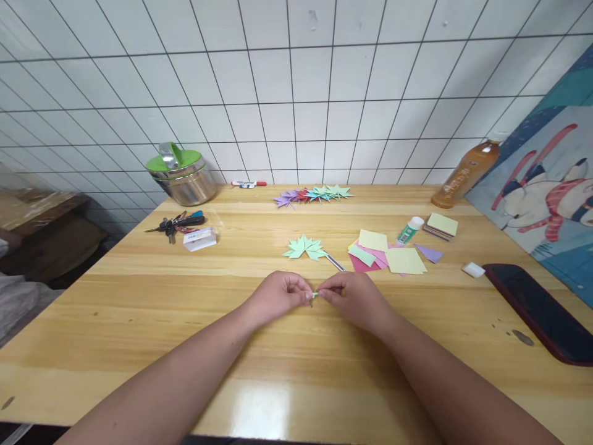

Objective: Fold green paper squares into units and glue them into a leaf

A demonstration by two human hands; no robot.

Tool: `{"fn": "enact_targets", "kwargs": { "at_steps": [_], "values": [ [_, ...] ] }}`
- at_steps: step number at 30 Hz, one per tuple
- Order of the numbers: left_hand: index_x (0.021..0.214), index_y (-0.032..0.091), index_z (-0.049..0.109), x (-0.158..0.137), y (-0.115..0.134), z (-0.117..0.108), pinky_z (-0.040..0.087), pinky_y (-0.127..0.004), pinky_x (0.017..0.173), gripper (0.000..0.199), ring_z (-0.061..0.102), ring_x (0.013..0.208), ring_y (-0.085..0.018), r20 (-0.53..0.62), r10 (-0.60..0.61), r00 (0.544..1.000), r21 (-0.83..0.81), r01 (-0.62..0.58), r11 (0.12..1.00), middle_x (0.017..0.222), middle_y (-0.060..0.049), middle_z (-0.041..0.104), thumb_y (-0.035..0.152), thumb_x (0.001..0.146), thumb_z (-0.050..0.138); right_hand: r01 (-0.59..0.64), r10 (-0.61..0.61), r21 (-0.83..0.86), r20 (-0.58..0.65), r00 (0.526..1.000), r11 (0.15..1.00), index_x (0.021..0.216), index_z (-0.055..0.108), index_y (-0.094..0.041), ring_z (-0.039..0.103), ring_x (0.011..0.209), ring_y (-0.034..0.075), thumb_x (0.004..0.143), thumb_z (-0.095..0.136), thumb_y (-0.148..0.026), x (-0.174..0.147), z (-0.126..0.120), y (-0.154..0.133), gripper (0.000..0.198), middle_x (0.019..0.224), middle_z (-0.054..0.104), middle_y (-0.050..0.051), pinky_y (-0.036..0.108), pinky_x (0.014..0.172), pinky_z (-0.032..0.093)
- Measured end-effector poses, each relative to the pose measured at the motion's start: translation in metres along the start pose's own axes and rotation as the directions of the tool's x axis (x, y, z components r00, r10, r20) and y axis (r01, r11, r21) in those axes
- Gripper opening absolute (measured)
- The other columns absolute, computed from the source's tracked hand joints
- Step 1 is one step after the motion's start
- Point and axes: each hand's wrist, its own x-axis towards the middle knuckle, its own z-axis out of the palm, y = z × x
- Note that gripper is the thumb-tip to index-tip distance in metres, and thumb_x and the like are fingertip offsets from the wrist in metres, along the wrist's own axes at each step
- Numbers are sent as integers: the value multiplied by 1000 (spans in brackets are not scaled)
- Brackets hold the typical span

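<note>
Above the wooden table (pixel 222 346), the left hand (pixel 279 297) and the right hand (pixel 359 300) pinch a small green paper strip (pixel 315 295) from either side, each with thumb pressed to fingertips; just beyond it lie folded green paper leaves (pixel 303 245), with a slim tool (pixel 335 262) and loose coloured paper sheets (pixel 378 254) to their right

Bright, even light from out of view washes the table (pixel 139 334), leaving white glare on the near side of the grip and a soft shadow along the right arm (pixel 445 377). Wide-angle distortion slants the wall (pixel 310 123) tiles far left and right beyond the grip; the pinched paper (pixel 315 295) shows little detail.
</note>
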Motion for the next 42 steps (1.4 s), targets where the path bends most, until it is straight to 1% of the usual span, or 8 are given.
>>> {"fn": "enact_targets", "kwargs": {
  "at_steps": [11,16,22,25,29,36,39,42],
  "values": [
    [73,17,69,-5,6,0,44,-24,65,21,61,66,-14,131,-15,991,-19,18,1000,67,-2,69,36,75,61,164,-166,-30,-65,984,986,75,70,-25,59,73,13,79,56,-18,-1,0,-8,15,77,67,-1,24,66,41],
    [70,15,66,-4,6,-1,43,-23,65,21,60,65,-13,106,11,994,-61,-5,998,68,-3,68,36,75,62,26,-15,114,-98,995,993,86,69,-24,61,72,15,78,58,-32,0,-2,-7,16,82,69,1,26,65,45],
    [74,15,68,-5,7,0,43,-25,68,21,60,67,-14,95,-5,995,-71,12,997,70,-4,69,34,75,62,-66,72,182,-28,997,981,72,67,-21,55,58,12,77,58,-32,2,-2,-3,16,67,66,0,22,53,41],
    [75,16,70,-5,7,-1,41,-23,64,22,59,65,-13,135,4,991,-101,9,995,68,-3,69,36,76,62,24,-18,173,-36,999,985,72,67,-21,57,62,12,79,58,-27,1,-5,-4,13,72,67,-1,21,57,42],
    [75,14,70,-7,8,-4,41,-22,60,23,59,62,-12,219,-63,974,-225,114,968,64,-3,68,37,74,65,215,-208,79,-85,974,973,74,69,-22,59,68,12,81,58,-22,-1,-10,-6,12,72,67,0,21,62,43],
    [76,11,66,-10,4,-9,44,-18,50,18,68,65,-17,506,-108,856,-529,406,745,60,-3,65,28,71,69,478,-451,153,-179,874,865,78,69,-22,61,67,11,83,58,-23,-6,-12,-9,12,71,68,1,21,63,46],
    [75,11,64,-10,4,-9,47,-19,51,16,69,70,-21,550,-86,830,-588,459,666,60,-2,63,25,70,70,411,-377,218,-184,908,885,82,70,-22,61,68,12,80,61,-25,-7,-10,-11,9,74,68,2,21,61,47],
    [73,12,62,-11,4,-7,49,-21,57,16,69,77,-24,508,-92,856,-612,435,660,62,-1,62,24,69,71,189,-155,358,-122,980,914,94,68,-21,62,74,14,75,66,-32,-6,-6,-11,23,82,67,4,21,55,48]
  ]
}}
